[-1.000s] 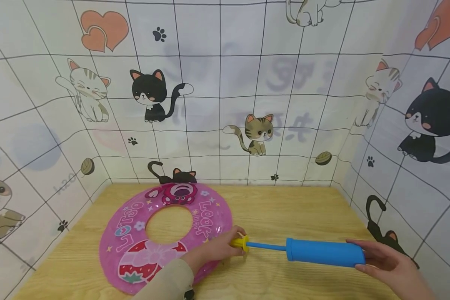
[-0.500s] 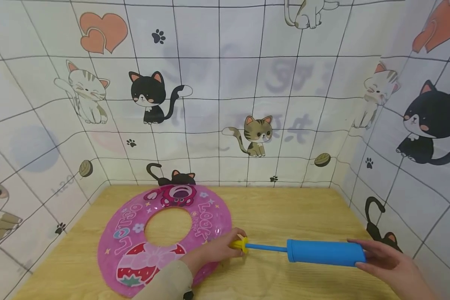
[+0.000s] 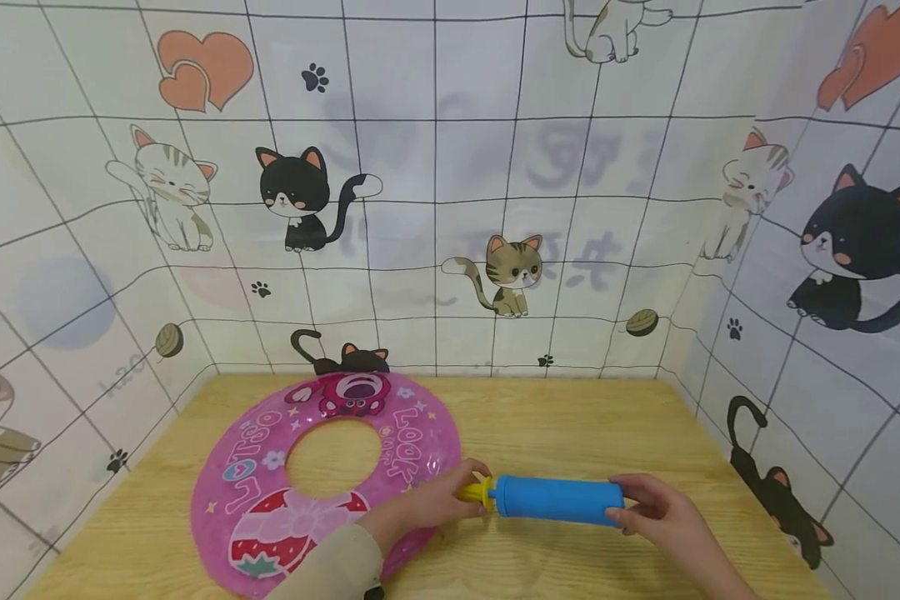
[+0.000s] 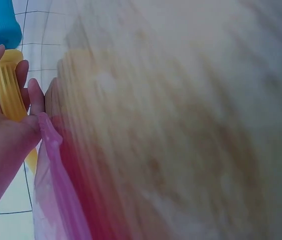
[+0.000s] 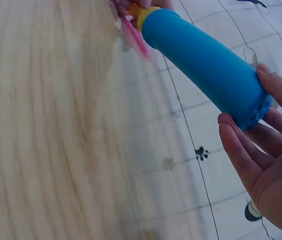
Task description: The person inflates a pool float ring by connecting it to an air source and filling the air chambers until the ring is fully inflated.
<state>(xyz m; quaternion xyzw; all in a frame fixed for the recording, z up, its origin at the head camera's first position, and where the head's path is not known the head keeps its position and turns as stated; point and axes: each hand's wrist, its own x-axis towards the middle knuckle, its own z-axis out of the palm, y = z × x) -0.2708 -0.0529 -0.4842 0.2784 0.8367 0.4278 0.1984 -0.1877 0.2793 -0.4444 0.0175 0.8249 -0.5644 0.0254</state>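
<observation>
A blue hand air pump (image 3: 558,500) lies level between the two hands. Its yellow nozzle end (image 4: 12,90) is gripped by my left hand (image 3: 450,496), beside the right edge of a pink inflated swim ring (image 3: 208,475). Whether the nozzle's tip sits in a valve is hidden by the hand. My right hand (image 3: 656,508) holds the far end of the blue barrel, thumb and fingers around its rim, as the right wrist view shows. The barrel's near end almost meets the yellow collar, with only a short bit of rod between them.
Under everything is a light wooden table (image 3: 570,425). White cloth walls (image 3: 390,183) with black grid lines and cartoon cats enclose it at the back and on both sides. The ring covers the table's left half.
My right hand has pushed the blue barrel left toward the yellow nozzle end, so the rod, long before, has nearly vanished inside. The left hand keeps its grip in about the same place.
</observation>
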